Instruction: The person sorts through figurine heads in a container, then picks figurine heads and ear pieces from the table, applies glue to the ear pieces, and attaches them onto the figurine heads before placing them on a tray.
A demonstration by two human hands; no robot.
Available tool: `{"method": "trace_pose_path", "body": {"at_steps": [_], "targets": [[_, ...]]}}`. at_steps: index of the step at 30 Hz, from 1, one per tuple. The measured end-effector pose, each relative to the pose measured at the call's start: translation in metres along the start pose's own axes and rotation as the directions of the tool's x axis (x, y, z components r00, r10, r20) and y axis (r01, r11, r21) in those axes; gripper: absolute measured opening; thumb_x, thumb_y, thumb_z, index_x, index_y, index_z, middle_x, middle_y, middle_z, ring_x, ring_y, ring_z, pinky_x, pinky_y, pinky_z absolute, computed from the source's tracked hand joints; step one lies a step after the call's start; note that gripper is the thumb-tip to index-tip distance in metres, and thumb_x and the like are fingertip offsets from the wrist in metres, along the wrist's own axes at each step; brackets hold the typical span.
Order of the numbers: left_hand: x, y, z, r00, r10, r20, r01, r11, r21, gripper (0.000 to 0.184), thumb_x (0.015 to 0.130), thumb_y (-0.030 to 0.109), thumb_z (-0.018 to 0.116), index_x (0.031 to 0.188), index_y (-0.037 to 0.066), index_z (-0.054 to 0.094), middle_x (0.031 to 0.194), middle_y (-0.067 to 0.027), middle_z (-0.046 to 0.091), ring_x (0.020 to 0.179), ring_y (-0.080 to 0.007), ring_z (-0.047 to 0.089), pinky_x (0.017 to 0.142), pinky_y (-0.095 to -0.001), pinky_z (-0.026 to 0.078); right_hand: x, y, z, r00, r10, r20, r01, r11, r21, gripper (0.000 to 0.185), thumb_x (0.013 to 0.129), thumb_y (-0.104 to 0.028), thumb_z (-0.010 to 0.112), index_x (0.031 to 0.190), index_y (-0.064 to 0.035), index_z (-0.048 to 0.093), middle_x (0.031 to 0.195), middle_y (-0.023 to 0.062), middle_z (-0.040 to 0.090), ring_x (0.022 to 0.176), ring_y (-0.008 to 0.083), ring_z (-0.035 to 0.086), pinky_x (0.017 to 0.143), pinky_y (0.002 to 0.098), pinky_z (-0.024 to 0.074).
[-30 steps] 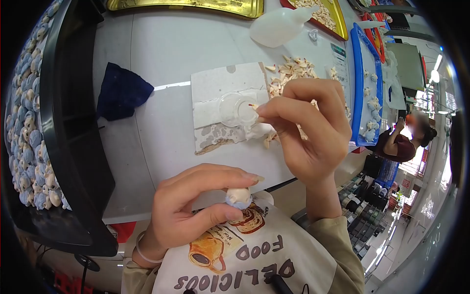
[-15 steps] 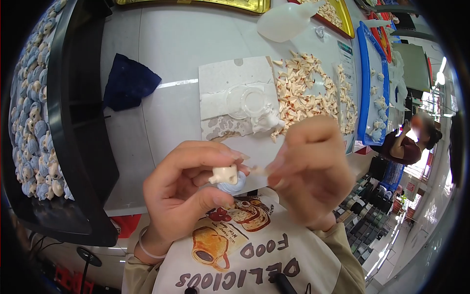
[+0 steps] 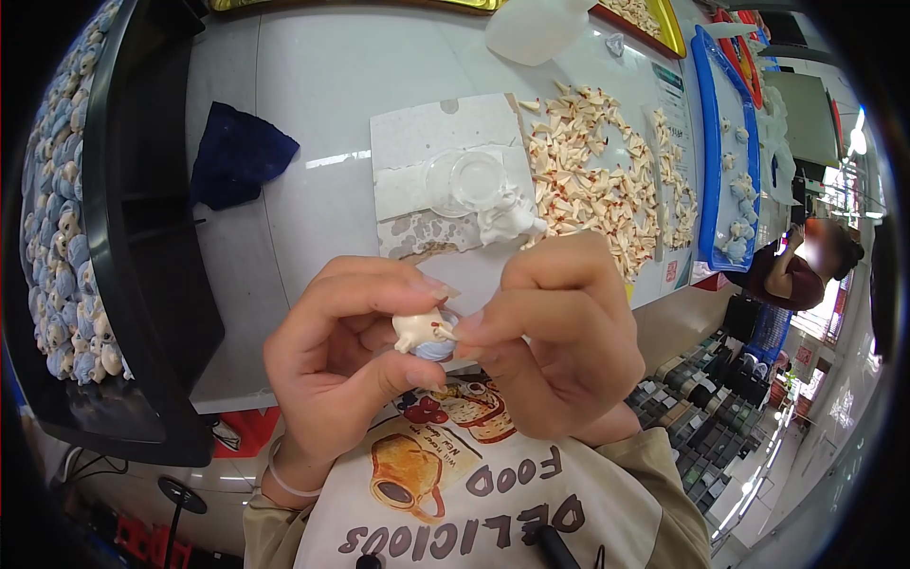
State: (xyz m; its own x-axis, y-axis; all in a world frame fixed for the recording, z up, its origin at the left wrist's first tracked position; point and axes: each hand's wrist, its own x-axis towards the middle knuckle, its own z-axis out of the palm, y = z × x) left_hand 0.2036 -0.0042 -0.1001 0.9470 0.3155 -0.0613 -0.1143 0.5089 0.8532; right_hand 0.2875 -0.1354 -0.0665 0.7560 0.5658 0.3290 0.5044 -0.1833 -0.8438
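A small cream-and-blue figurine (image 3: pixel 413 331) is held between the thumb and fingers of my left hand (image 3: pixel 327 356), above the apron. My right hand (image 3: pixel 569 332) has its thumb and index finger pinched on a small cream limb piece (image 3: pixel 445 332), which touches the figurine's side. Reddish marks show where the two meet. Beyond my hands, a heap of similar cream pieces with red ends (image 3: pixel 592 180) lies on the table. Beside it, a piece of worn cardboard (image 3: pixel 408 133) carries a clear round dish (image 3: pixel 479 180) and a white lump (image 3: pixel 510 220).
At left, a black rack (image 3: pixel 142 284) stands beside many blue-and-cream figurines (image 3: pixel 71 237). A dark blue cloth (image 3: pixel 237 156) lies near it. A white plastic bottle (image 3: pixel 536 28) and a blue tray (image 3: pixel 706 152) are farther off. Another person (image 3: pixel 806 266) sits at the right.
My right hand has moved left, bringing the small limb piece from beside the figurine into contact with it. My left hand has turned the figurine slightly. The view has shifted a little.
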Motion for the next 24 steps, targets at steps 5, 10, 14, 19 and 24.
{"method": "trace_pose_path", "body": {"at_steps": [5, 10, 14, 19, 24], "targets": [[0.0, -0.008, -0.01, 0.995, 0.079, 0.065, -0.078, 0.997, -0.018, 0.038, 0.071, -0.001, 0.073, 0.104, -0.007, 0.056, 0.104, -0.0147, 0.052, 0.092, -0.0168, 0.057, 0.079, -0.0244, 0.049, 0.001, 0.004, 0.0, 0.993, -0.116, 0.009, 0.116, 0.989, -0.093, 0.019, 0.06, -0.003, 0.071, 0.077, -0.008, 0.066, 0.076, 0.0009, 0.056, 0.065, 0.016, 0.047, 0.06, 0.0266, 0.0338], [-0.002, -0.006, -0.008, 0.995, 0.087, 0.041, -0.089, 0.995, 0.05, 0.039, 0.07, 0.006, 0.075, 0.102, -0.006, 0.057, 0.1, -0.0131, 0.054, 0.088, -0.0151, 0.057, 0.075, -0.0223, 0.048, -0.001, 0.009, -0.002, 0.986, -0.161, 0.03, 0.163, 0.984, -0.074, 0.019, 0.062, -0.004, 0.07, 0.08, -0.008, 0.065, 0.079, 0.002, 0.056, 0.069, 0.0172, 0.048, 0.061, 0.0275, 0.0342], [-0.003, -0.006, -0.002, 0.993, 0.118, -0.011, -0.117, 0.99, 0.075, 0.036, 0.072, 0.011, 0.075, 0.1, -0.004, 0.057, 0.101, -0.0143, 0.053, 0.087, -0.0193, 0.06, 0.073, -0.0244, 0.051, 0.002, 0.003, -0.013, 0.993, -0.062, 0.104, 0.064, 0.998, -0.014, 0.021, 0.066, -0.006, 0.07, 0.086, -0.0066, 0.063, 0.085, 0.0046, 0.057, 0.076, 0.0181, 0.049, 0.066, 0.0274, 0.0362], [0.0, -0.004, 0.004, 0.994, 0.076, -0.079, -0.069, 0.994, 0.09, 0.031, 0.076, 0.02, 0.072, 0.095, 0.002, 0.055, 0.108, -0.0185, 0.051, 0.089, -0.0302, 0.063, 0.073, -0.0339, 0.055, 0.003, 0.027, -0.074, 0.954, 0.23, -0.19, -0.255, 0.96, -0.118, 0.016, 0.073, -0.004, 0.063, 0.088, -0.0037, 0.059, 0.088, 0.0064, 0.055, 0.084, 0.0178, 0.049, 0.074, 0.0288, 0.0391], [-0.002, -0.014, -0.01, 0.988, 0.153, 0.016, -0.154, 0.985, 0.077, 0.038, 0.075, 0.026, 0.073, 0.1, 0.004, 0.054, 0.105, -0.0176, 0.052, 0.088, -0.0275, 0.062, 0.076, -0.0363, 0.052, -0.002, 0.041, -0.102, 0.944, 0.321, -0.076, -0.322, 0.846, -0.425, 0.016, 0.071, -0.004, 0.064, 0.087, -0.0054, 0.061, 0.088, 0.006, 0.055, 0.085, 0.0188, 0.05, 0.075, 0.0286, 0.0388]]}}
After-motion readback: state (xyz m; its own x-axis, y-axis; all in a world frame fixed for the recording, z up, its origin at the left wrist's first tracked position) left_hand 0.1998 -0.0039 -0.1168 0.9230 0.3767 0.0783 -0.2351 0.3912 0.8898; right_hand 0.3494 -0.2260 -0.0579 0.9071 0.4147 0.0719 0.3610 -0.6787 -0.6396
